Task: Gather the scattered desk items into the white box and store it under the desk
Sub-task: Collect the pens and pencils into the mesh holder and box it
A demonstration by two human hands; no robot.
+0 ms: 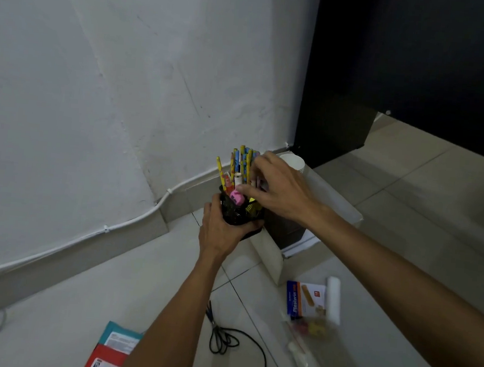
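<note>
A black mesh pen holder (237, 209) full of several coloured pencils (242, 161) is held over the near left corner of the white box (269, 259), which stands on the tiled floor. My left hand (220, 229) grips the holder from below and behind. My right hand (278, 188) reaches over its top, fingers curled and pinching among the pencils. Inside the box are a dark brown block (285, 231) and a white paper cup (292, 161).
On the floor near me lie scissors (217, 332), a black cable (258, 351), a plaster box (306, 301), a white roll (333, 299), clear plastic bags (307, 356) and red and teal packets (112, 350). A white wall stands left; a dark desk panel (420, 67) rises behind.
</note>
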